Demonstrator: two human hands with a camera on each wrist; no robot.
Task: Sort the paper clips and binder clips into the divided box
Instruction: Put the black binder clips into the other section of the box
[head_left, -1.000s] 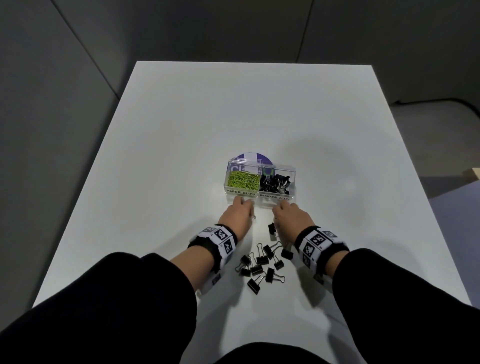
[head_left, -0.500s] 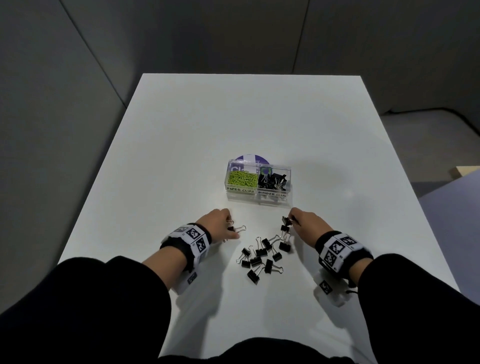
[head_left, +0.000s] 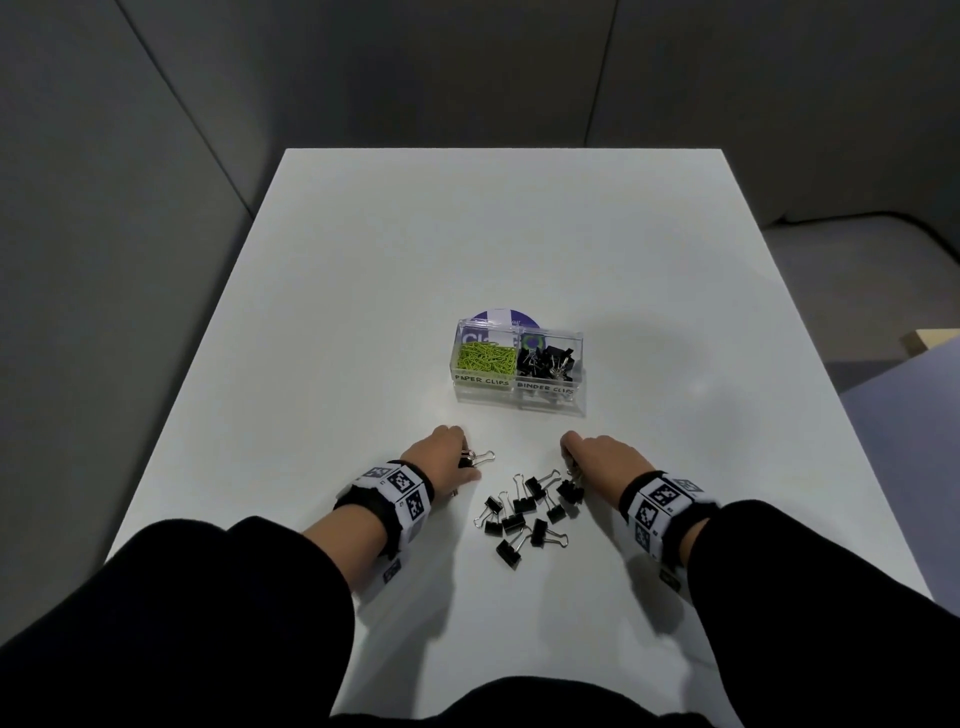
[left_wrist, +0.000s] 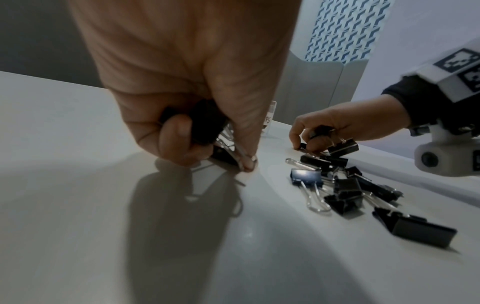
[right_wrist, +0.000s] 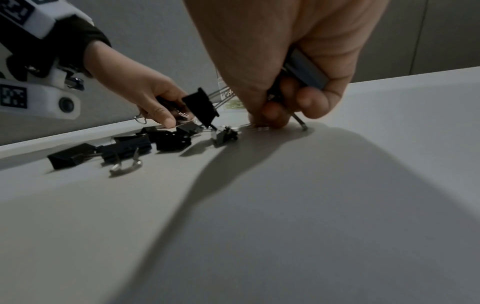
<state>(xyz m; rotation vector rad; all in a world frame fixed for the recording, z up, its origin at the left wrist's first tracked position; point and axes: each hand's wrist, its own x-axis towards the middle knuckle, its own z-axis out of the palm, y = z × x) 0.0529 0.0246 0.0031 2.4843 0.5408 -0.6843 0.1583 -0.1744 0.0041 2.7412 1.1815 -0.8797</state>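
Both hands down at the binder clip pile, each curled on clips.
Head: divided box (head_left: 519, 387) mid-table, green paper clips (head_left: 485, 357) in its left cell, black clips in the right; bare white table (head_left: 363, 260) all round, edges well apart. Loose binder clips (head_left: 524, 512) lie between left hand (head_left: 441, 454) and right hand (head_left: 597, 460).
Left wrist: fingers (left_wrist: 176, 135) curled tight round a black clip, tip touching table.
Right wrist: fingers (right_wrist: 309, 100) curled on clips, wire handle touching table.
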